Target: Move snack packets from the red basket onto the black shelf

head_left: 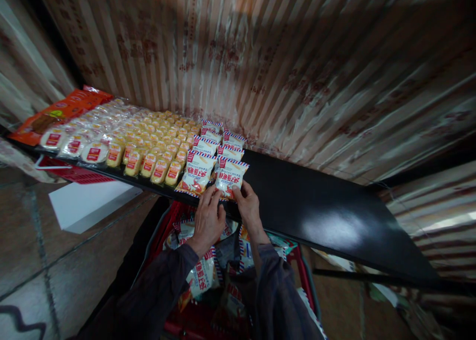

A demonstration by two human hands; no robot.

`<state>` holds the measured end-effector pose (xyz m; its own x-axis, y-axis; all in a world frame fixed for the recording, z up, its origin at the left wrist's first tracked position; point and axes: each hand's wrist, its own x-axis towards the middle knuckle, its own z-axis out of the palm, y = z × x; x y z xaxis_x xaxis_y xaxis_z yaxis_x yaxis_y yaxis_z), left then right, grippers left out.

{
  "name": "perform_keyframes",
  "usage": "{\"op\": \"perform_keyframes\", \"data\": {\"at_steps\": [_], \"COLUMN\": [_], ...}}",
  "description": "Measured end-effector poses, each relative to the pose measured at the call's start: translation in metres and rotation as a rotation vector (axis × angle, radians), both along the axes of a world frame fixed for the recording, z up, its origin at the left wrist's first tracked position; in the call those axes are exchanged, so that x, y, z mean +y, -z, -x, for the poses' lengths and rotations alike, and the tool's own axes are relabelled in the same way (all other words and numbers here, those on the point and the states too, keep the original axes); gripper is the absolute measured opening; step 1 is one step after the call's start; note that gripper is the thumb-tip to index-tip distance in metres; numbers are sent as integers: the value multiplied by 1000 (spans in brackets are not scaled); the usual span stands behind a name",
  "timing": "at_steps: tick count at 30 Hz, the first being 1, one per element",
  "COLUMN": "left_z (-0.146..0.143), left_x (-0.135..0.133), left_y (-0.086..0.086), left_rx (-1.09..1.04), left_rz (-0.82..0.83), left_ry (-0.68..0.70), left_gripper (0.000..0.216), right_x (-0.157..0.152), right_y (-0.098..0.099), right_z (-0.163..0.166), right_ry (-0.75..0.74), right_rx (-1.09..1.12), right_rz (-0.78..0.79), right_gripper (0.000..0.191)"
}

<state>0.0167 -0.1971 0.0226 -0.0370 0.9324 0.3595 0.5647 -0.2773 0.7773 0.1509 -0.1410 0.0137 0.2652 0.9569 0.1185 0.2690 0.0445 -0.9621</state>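
While you have the front packet (229, 177) at the near lip of the black shelf (320, 206), work it from its lower edge only. That is where both hands meet it. Your left hand (208, 222) has its fingertips closed lightly on the lower left corner, and your right hand (248, 210) pinches the lower right edge, its fingers curled rather than spread. Whether your thumbs are tucked under the wrapper I cannot tell. Keep that hold gentle, since the wrapper looks puffy and slick and a hard squeeze would likely crush what is inside. The packet's bottom seems to hang a little over the shelf lip, so I would push it back flat until it lies fully on the board. Line its side up with the neighbouring packet (196, 174), which touches it on the left, and square its top edge to the same-printed packets behind (223, 144). Move it without nudging the rows of small yellow packets (156, 141) further left. The red basket (303, 275) sits directly below your wrists with spare packets (203, 275) in it, so a dropped packet would probably land there.
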Motion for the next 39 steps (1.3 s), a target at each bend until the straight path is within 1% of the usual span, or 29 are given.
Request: {"op": "perform_keyframes", "data": {"at_steps": [2, 4, 10, 15, 22, 27, 30, 33, 36, 39], "left_z": [0, 1, 1, 2, 1, 2, 5, 8, 9, 9], "left_x": [0, 0, -1, 0, 3, 2, -4, -15, -29, -44], "left_y": [0, 1, 6, 7, 12, 11, 9, 10, 16, 25], "left_rx": [20, 53, 141, 186, 207, 185, 166, 145, 131, 138], "left_rz": [-3, -18, -73, -110, -121, -146, -175, -207, -205, -173], "left_ry": [-2, -8, -22, -6, 8, 8, 15, 30, 46, 49], "left_gripper": [40, 41, 41, 44, 45, 47, 46, 42, 38, 37], "right_x": [2, 4, 5, 3, 3, -2, -8, -16, -27, -41], "right_y": [3, 6, 13, 10, 6, 4, 7, 11, 14, 14], "right_z": [1, 2, 2, 4, 8, 10, 11, 11, 10, 7], "right_ry": [6, 12, 57, 79, -22, 12, 52, 70, 97, 93], "right_rx": [28, 11, -123, -125, -64, -87, -85, -72, -113, -165], "right_rz": [-20, -23, -63, -65, -43, -42, -39, -60, -72, -87], "right_gripper": [58, 63, 63, 68, 72, 69, 69, 66, 61, 55]}}
